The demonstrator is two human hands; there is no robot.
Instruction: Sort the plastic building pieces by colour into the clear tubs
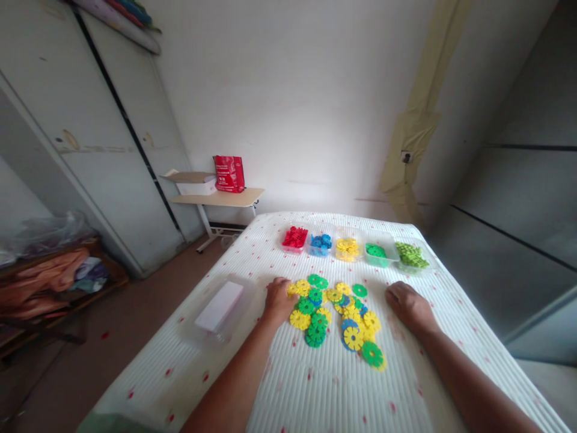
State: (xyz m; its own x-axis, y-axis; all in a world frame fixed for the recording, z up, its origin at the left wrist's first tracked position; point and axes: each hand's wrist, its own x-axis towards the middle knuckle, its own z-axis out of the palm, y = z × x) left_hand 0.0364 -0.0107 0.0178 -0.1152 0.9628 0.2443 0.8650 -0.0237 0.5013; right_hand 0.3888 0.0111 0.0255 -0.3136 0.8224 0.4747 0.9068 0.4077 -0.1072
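Observation:
Loose flower-shaped plastic discs with notched rims lie in two groups between my hands: a left group [305, 305] of yellow and green with a little blue, and a right group [356, 322] of mainly yellow, with green and blue among them. My left hand [278, 299] rests at the left edge of the first group, its fingers loosely bent beside the yellow discs and touching them; no disc shows in its grasp. To the right of the second group, my right hand [409, 305] lies on the cloth apart from the discs. Its fingers are curled in, with nothing visible in them.
Clear boxes stand along the far side with red pieces [296, 236], blue pieces [320, 242], yellow discs [347, 248], green discs [375, 250] and light green pieces [412, 255]. A plastic container [247, 296] holding a white block [220, 307] is at left, on the ribbed cloth [311, 397].

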